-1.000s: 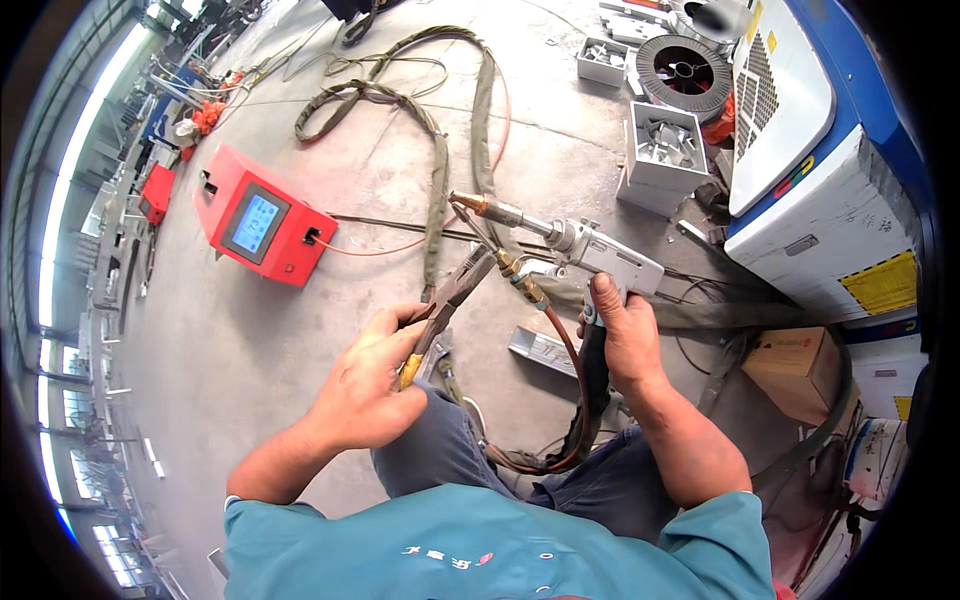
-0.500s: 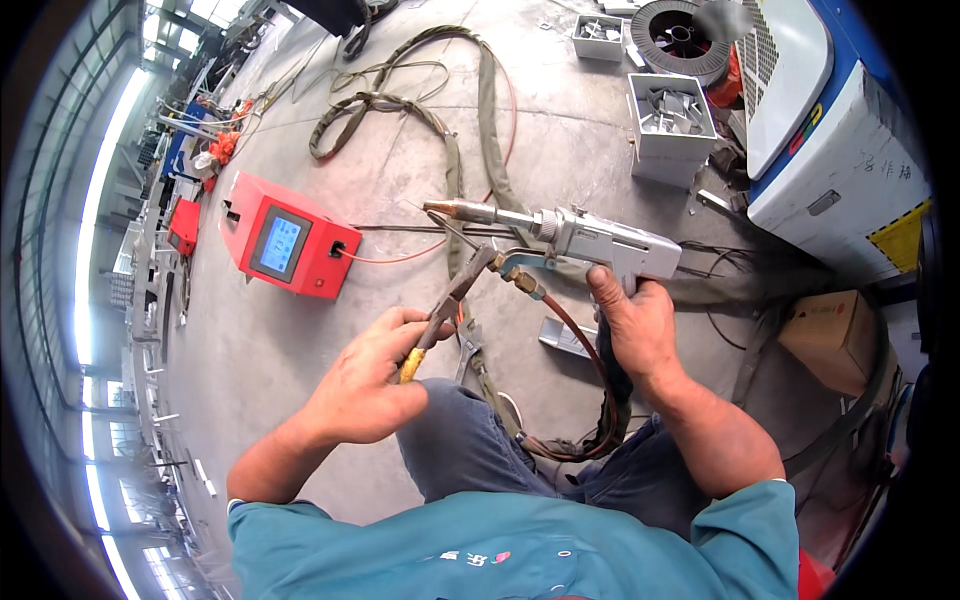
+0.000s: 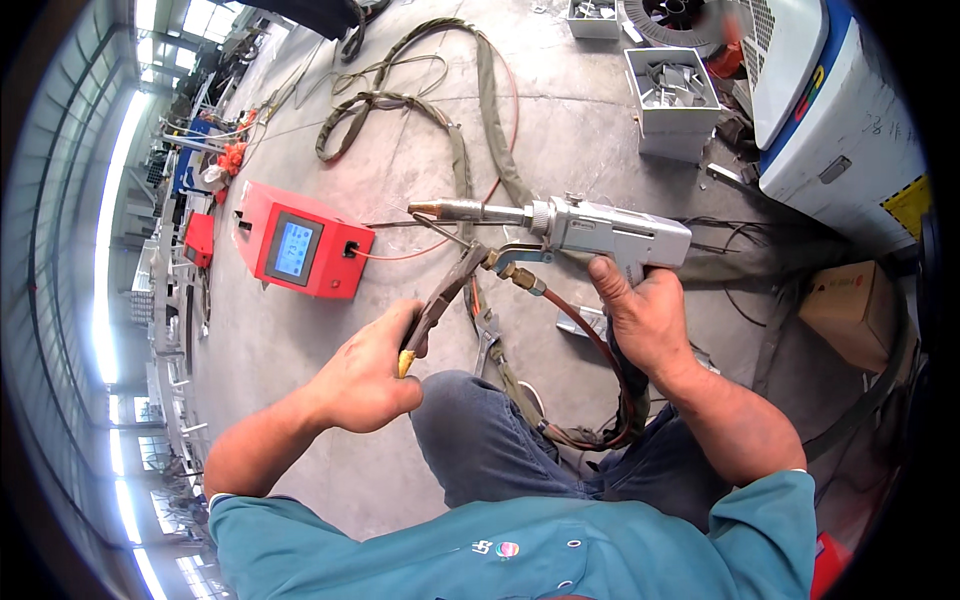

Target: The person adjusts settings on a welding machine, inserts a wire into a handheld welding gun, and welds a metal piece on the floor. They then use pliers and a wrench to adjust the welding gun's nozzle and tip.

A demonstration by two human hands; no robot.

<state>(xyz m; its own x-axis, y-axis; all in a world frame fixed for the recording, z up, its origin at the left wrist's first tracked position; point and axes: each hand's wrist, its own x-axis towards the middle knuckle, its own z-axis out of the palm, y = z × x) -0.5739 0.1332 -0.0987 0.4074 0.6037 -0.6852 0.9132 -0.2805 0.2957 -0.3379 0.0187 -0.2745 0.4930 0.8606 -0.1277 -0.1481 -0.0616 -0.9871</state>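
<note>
In my right hand is a silver welding gun, gripped by its handle, with the copper nozzle pointing left. A brass fitting and a reddish-brown hose hang below the gun's front part. My left hand is closed around yellow-handled pliers. The jaws of the pliers meet the end of the brass fitting beside a thin metal tube; their exact bite is too small to tell. An adjustable wrench lies beneath, by the sleeved cable at my knee.
Left of the gun stands a red box with a screen. Sleeved cable loops over the concrete floor. Grey bins of metal pieces, a wire spool, a white-and-blue machine and a cardboard carton stand to the right.
The gun and pliers have shifted slightly left relative to the red box. My left fingers are wrapped more closely around the handles. The view has moved a little.
</note>
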